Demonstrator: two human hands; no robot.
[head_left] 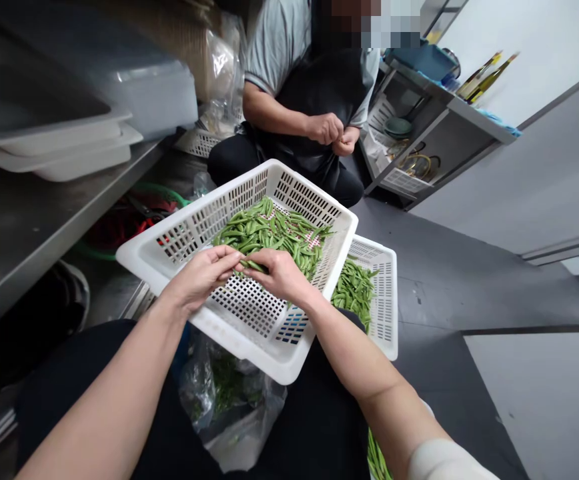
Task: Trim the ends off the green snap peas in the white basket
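A white slotted basket (179, 235) rests on my lap, with a pile of green pea pods (272, 230) at its far end. My left hand (200, 275) and my right hand (280, 273) meet over the basket's middle. Both pinch the ends of one green pea pod (250, 264) held between them. A second white basket (384, 300) with more pods (353, 288) sits lower, to the right of the first.
A person in a dark apron (314, 87) sits opposite, both hands closed near the waist. A steel counter (29, 220) with stacked white trays (54, 143) runs along the left. A clear plastic bag (229, 407) with green scraps lies between my knees. A shelf unit (434, 127) stands at the back right.
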